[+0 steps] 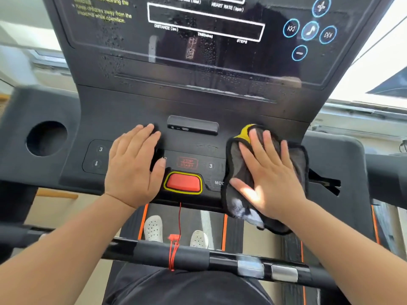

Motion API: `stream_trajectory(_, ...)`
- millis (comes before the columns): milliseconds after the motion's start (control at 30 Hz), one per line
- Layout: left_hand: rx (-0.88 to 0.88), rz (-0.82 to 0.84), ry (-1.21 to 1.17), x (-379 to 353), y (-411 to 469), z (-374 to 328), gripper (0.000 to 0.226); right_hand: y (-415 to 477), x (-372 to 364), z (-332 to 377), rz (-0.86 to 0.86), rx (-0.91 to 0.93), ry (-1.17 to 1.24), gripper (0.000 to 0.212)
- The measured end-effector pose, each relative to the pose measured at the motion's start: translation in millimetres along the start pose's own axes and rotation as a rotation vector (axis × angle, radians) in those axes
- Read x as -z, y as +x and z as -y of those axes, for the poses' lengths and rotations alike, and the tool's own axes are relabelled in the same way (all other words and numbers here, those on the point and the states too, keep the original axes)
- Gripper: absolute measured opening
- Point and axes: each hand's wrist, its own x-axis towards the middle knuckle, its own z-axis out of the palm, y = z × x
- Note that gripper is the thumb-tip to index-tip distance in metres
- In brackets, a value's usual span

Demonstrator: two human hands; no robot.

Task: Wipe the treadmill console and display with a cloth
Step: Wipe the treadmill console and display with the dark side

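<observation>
At the lower right of the console [132,106], the right hand [271,172] lies flat with its fingers straight and slightly spread, pressing a cloth [236,159] against the black surface. The cloth is grey with a black hem and a yellow corner poking out above the fingertips. Its lower end hangs over the near edge of the console. Left of centre, the left hand [134,168] rests palm down on the same surface, fingers straight and close together, holding nothing. Its thumb lies just beside a red button [184,182] ringed in yellow. A thin red cord [180,219] drops from below that button to a black handlebar [176,254] that crosses the bottom of the frame. Between the two hands, higher up, a small black block with ports [192,125] sits on the console. The dark display [198,53] fills the top of the frame, speckled with droplets [110,38], with white boxes and labels in the middle and blue ringed buttons [309,30] at the upper right. A round cup hole [46,138] opens at the far left. Below the console two white shoes [153,227] stand on the belt.
</observation>
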Motion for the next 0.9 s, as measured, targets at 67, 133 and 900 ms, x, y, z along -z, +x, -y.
stream_trajectory(67,-0.006,0.01,-0.009,0.0,0.0,-0.2,0.057,7.3,0.9,16.2,-0.023,0.08,-0.011,0.082)
stream_trajectory(133,-0.002,0.019,-0.015,0.2,-0.3,-0.3,0.057,14.2,2.0,37.3,-0.061,0.165,-0.009,0.077)
stream_trajectory(900,0.018,0.009,-0.059,-0.4,-2.1,2.2,0.057,16.5,0.5,79.6,-0.056,0.2,0.074,0.06)
